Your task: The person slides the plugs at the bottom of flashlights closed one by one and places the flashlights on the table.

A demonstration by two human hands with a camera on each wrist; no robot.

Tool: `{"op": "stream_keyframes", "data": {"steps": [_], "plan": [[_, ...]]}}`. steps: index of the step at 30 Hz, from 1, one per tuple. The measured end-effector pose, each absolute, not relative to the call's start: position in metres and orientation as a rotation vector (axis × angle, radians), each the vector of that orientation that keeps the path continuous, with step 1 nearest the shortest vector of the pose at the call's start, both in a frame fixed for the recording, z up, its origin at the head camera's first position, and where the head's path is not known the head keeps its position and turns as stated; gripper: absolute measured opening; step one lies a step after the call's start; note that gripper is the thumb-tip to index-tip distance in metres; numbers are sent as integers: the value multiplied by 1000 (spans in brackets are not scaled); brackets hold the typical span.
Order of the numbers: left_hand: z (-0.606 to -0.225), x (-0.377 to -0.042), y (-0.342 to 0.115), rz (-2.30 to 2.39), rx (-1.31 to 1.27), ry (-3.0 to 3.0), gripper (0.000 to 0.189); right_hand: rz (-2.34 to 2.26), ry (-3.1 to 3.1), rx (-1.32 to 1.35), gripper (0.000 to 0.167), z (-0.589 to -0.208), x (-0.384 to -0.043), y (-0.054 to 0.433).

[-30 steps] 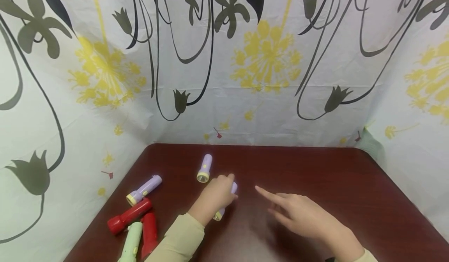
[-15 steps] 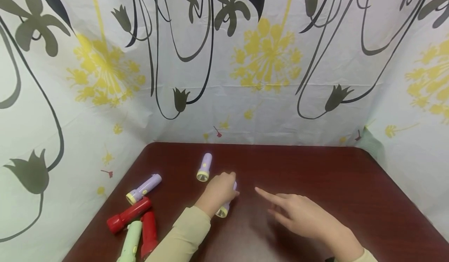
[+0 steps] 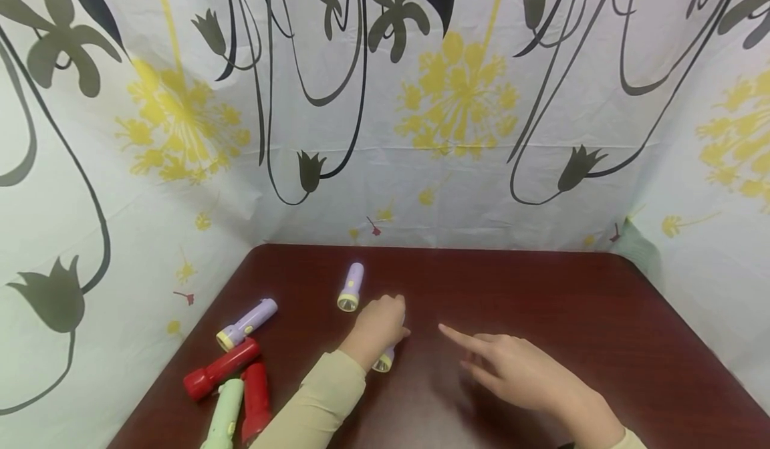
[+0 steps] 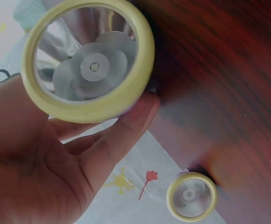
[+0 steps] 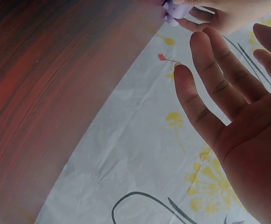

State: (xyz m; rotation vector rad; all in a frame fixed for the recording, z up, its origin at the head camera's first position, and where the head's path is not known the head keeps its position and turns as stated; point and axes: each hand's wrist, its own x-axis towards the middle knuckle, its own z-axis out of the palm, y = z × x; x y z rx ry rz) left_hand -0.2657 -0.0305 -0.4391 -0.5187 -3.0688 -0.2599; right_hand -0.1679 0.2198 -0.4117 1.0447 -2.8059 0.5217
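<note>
My left hand (image 3: 377, 327) grips a lilac flashlight with a pale yellow rim (image 3: 383, 362) near the middle of the table, its lens end towards me. In the left wrist view the flashlight's reflector (image 4: 94, 66) shows large and the fingers curl along its body; the hand hides most of the body in the head view. My right hand (image 3: 520, 373) hovers over the table to the right, holding nothing, fingers extended. In the right wrist view its palm (image 5: 254, 126) faces the camera. A second lilac flashlight (image 3: 351, 287) lies beyond the left hand.
At the table's left lie a third lilac flashlight (image 3: 246, 325), a red flashlight (image 3: 221, 370), another red flashlight (image 3: 256, 399) and a green flashlight (image 3: 224, 415). A patterned white cloth (image 3: 457, 195) hangs behind and beside the dark red-brown table (image 3: 541, 288).
My left hand has shifted slightly to the right and away from me, with the held flashlight moving along. The right hand has stayed nearly still, and the other flashlights lie as before.
</note>
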Motion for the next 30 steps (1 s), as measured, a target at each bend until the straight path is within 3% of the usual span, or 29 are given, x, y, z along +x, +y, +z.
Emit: {"op": "stream_keyframes", "data": {"steps": [13,21,30], "plan": [[-440,-248,-36,-234,-550,-3073,49,534,-2831,1027,66,-412,-166,223],[-432,-227,-42,-226,-575,-3011,35,515,-2826,1023,66,-411,-165,223],[-423,-202,-51,-241,-573,-2998,41,523,-2829,1022,65,-410,-164,224]]}}
